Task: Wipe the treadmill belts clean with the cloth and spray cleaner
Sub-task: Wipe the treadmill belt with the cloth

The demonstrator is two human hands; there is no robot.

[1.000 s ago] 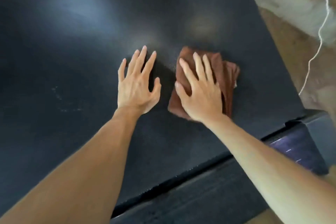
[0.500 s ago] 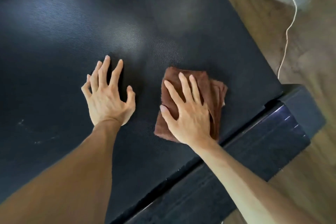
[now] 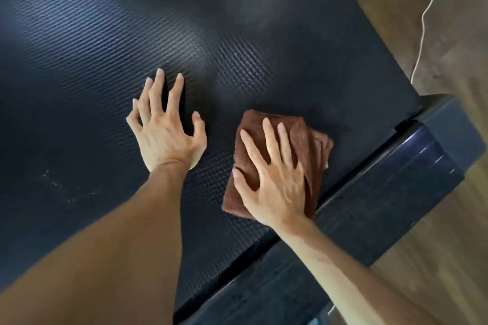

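While a black textured treadmill belt [image 3: 105, 42] fills most of the view, a dark glossy side rail [image 3: 390, 192] borders it on the right above a wooden floor [image 3: 449, 258]. The left hand [image 3: 169, 134] rests on the belt, fingers spread and arched on their tips. Beside it, the right hand [image 3: 274, 182] presses flat, fingers splayed, on a folded brown cloth [image 3: 309, 145] lying on the belt near the rail. A thin white cord [image 3: 422, 24] trails across the floor.
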